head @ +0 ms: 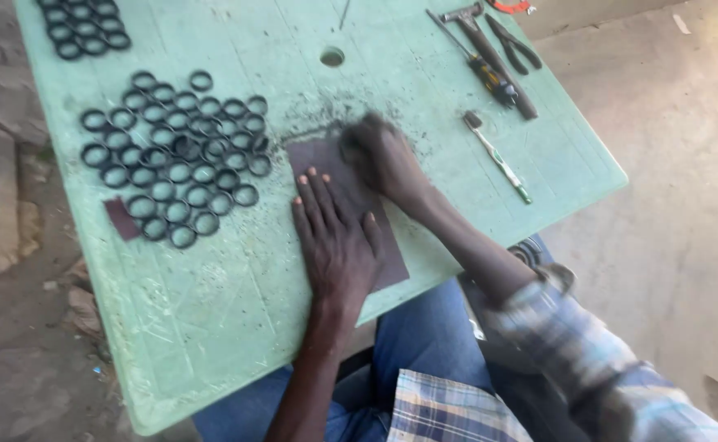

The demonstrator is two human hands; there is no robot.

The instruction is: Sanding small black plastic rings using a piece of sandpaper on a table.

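The dark sandpaper sheet (351, 209) lies on the green surface (212, 311), near the middle of its near edge. The left hand (336, 237) rests flat on it, fingers spread and released. The right hand (383, 155), blurred, presses on the sheet's far end; whether its fingers grasp something I cannot tell. A cluster of black rings (175, 155) sits just left of the sheet. A toothbrush (496, 155) and hand tools (490, 61) lie toward the far right corner.
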